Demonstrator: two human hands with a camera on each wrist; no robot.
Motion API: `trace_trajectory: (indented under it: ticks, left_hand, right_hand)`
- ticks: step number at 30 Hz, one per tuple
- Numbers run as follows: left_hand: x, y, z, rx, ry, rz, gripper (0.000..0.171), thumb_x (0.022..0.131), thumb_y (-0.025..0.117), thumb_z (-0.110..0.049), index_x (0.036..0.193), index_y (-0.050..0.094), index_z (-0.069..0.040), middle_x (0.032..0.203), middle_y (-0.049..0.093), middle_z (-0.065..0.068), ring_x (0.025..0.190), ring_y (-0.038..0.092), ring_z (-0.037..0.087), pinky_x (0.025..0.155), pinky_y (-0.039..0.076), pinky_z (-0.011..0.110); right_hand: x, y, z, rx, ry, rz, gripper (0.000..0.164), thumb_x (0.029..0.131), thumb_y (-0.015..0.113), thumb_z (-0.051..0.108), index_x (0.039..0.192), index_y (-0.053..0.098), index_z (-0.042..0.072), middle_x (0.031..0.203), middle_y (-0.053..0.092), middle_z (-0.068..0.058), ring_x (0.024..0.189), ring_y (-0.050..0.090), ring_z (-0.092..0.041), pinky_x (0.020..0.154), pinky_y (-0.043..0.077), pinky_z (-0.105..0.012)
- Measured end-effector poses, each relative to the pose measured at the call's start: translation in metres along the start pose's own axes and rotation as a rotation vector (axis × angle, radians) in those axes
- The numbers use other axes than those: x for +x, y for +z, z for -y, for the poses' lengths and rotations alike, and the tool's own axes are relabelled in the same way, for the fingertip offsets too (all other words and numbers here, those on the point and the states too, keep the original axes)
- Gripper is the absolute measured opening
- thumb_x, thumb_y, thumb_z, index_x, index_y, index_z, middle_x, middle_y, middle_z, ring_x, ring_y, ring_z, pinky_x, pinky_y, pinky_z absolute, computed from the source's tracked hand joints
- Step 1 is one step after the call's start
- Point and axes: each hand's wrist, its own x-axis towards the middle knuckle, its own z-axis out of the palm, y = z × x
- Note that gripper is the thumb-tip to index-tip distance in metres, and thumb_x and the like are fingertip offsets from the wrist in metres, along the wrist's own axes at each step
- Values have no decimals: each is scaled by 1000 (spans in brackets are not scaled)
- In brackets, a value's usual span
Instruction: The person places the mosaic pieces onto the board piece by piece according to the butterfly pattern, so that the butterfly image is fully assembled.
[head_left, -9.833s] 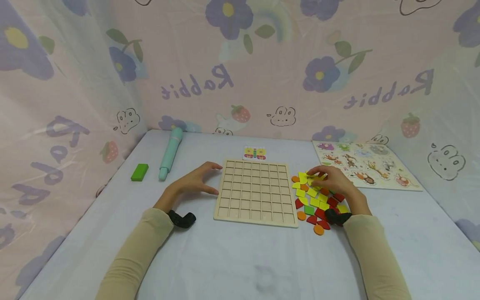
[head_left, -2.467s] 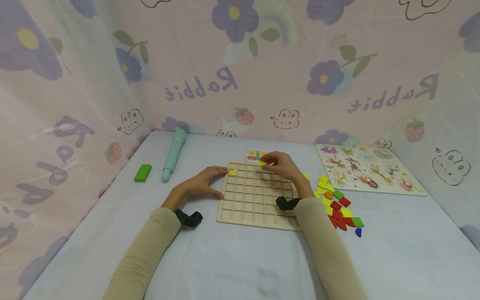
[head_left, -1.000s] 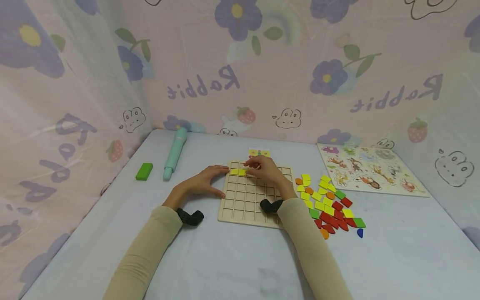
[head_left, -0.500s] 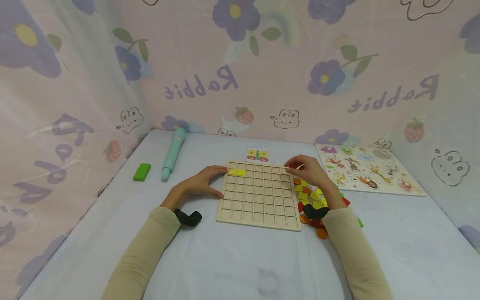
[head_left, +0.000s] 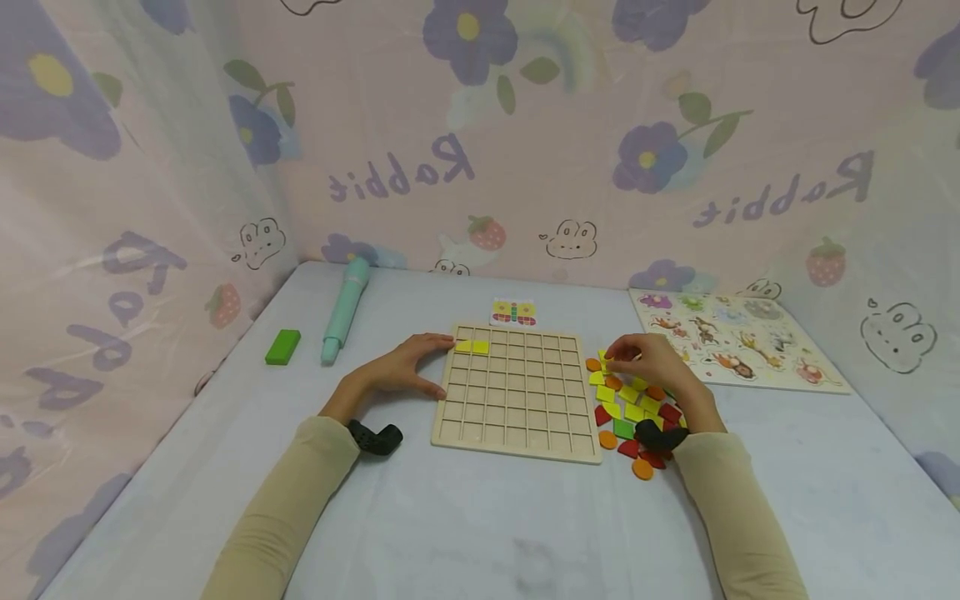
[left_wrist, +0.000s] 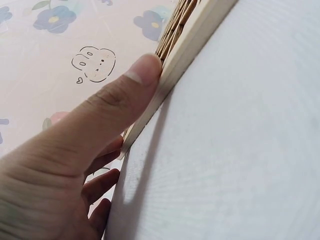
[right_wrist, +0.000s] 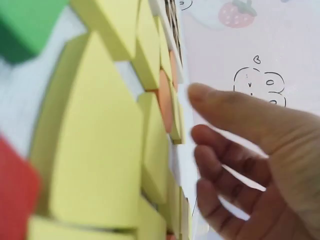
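A pale wooden grid board (head_left: 517, 408) lies mid-table. Near its far left corner sit a yellow piece (head_left: 464, 346) and, beside it, a yellow square tile (head_left: 481, 347). My left hand (head_left: 397, 367) spans the board's left side, thumb and fingers spread; in the left wrist view the thumb (left_wrist: 142, 72) rests against the wooden edge. Over the heap of coloured tiles right of the board is my right hand (head_left: 660, 362). The right wrist view has its thumb and loosely bent fingers (right_wrist: 212, 150) apart, with yellow tiles (right_wrist: 95, 135) close by. Nothing shows between them.
A small butterfly pattern card (head_left: 513, 312) lies behind the board. An animal picture board (head_left: 735, 337) is at the back right. To the left lie a mint-green stick-shaped thing (head_left: 345, 308) and a green block (head_left: 282, 347). Patterned cloth (head_left: 540, 167) walls the table in.
Two yellow pieces have come to lie in the grid, the square tile set by my right hand. That hand has since moved back right to the tiles. My left hand stays by the board.
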Motion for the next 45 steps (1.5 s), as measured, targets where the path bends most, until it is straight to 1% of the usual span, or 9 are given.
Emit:
trace_trajectory:
  ticks: [5, 13, 18, 21, 24, 27, 36, 41, 45]
  left_hand:
    - [1, 1, 1, 1, -6, 1, 88, 72, 79, -37, 144, 35, -8, 151, 27, 8, 139, 18, 29, 112, 16, 50]
    - [0, 1, 2, -4, -11, 1, 89, 71, 79, -40, 143, 36, -10, 150, 27, 8, 139, 18, 30, 112, 17, 51]
    - [0, 1, 2, -2, -7, 0, 88, 72, 79, -38, 143, 36, -9, 150, 28, 8, 139, 19, 29, 112, 18, 50]
    - [0, 1, 1, -1, -7, -1, 88, 72, 79, -38, 143, 36, -9, 150, 28, 9, 139, 19, 30, 111, 18, 51]
    - [-1, 1, -1, -2, -8, -4, 89, 72, 79, -39, 143, 36, -9, 150, 28, 9, 139, 19, 31, 111, 18, 51]
    - [-1, 0, -2, -5, -11, -6, 89, 72, 79, -38, 143, 36, -9, 150, 28, 9, 139, 19, 31, 111, 18, 51]
    - [-1, -1, -4, -4, -1, -15, 87, 73, 79, -36, 142, 36, -6, 149, 29, 11, 138, 20, 32, 111, 18, 52]
    - [-1, 0, -4, -8, -2, -8, 87, 73, 79, -36, 142, 36, -6, 150, 28, 12, 138, 19, 33, 111, 18, 52]
    - [-1, 0, -4, -7, -4, -4, 87, 72, 79, -36, 142, 36, -6, 150, 27, 12, 139, 19, 33, 111, 18, 52]
  right_hand:
    - [1, 4, -4, 4, 42, 30, 23, 83, 72, 23, 99, 67, 8, 88, 62, -4, 79, 53, -20, 73, 45, -30]
    - [4, 11, -8, 9, 40, 36, 23, 83, 71, 23, 100, 66, 10, 86, 61, -4, 78, 52, -21, 72, 46, -31]
    - [4, 11, -8, -5, 33, 30, 21, 81, 70, 14, 102, 66, 8, 92, 59, -8, 80, 50, -24, 70, 46, -31]
    - [3, 10, -9, -28, 25, 12, 28, 78, 68, 7, 106, 64, 6, 100, 56, -13, 85, 49, -26, 72, 46, -34]
    - [2, 9, -10, -56, 41, -6, 35, 78, 69, 11, 112, 61, 4, 104, 54, -16, 88, 47, -27, 75, 45, -36]
    - [2, 9, -11, -69, 73, -15, 41, 81, 72, 20, 115, 58, 3, 103, 55, -16, 88, 47, -27, 75, 44, -36]
    - [0, 7, -10, -40, 215, -9, 45, 83, 70, 32, 113, 57, 0, 100, 58, -15, 86, 51, -26, 79, 49, -38]
    - [-1, 7, -10, -27, 205, -9, 38, 85, 69, 29, 109, 61, 1, 96, 62, -13, 81, 54, -23, 73, 49, -33]
    - [-2, 7, -10, -22, 194, -29, 36, 85, 69, 27, 109, 63, 1, 95, 63, -12, 81, 55, -23, 74, 50, -33]
